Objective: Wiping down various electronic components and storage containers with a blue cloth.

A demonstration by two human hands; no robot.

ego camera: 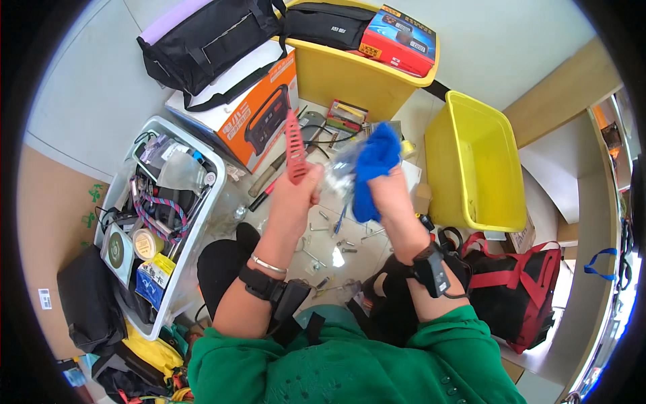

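My left hand (302, 184) is closed around the lower end of a pink slotted plastic strip (294, 144), which points up and away from me. A blue cloth (376, 164) is bunched in my right hand (391, 189). Beside the cloth, between my hands, is a clear plastic bag or wrap (343, 169), blurred; which hand holds it I cannot tell. Below my hands, bolts (348, 249) and other small metal parts lie scattered on the tiled floor. A hammer-like wooden handle (263, 179) lies beyond my left hand.
At the left stands a grey bin (219, 174) full of odds and ends, behind it an orange box (272, 121) under a black bag (212, 45). A filled yellow tub (348, 68) stands ahead. To the right are another yellow tub (474, 161) and a black-and-red bag (509, 288).
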